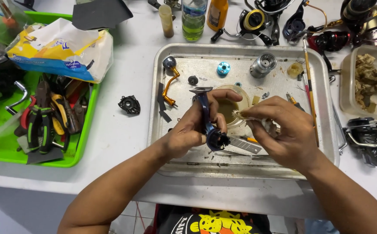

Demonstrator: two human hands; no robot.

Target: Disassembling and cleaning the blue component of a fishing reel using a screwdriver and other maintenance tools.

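Fingers of the left hand (188,130) clamped the rigid, probably greasy dark-blue metal reel frame (209,123) by its stem above the steel tray's (240,171) near edge, while the right hand (279,130) pinched a soft frayed rag (245,115).

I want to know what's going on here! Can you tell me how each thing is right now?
Left hand: gripping the dark blue reel body.
Right hand: pinching a dirty tissue wad beside it.
Metal tray: flat, smeared.
Gold handle: detached, lying in tray.
Green bottle: upright.
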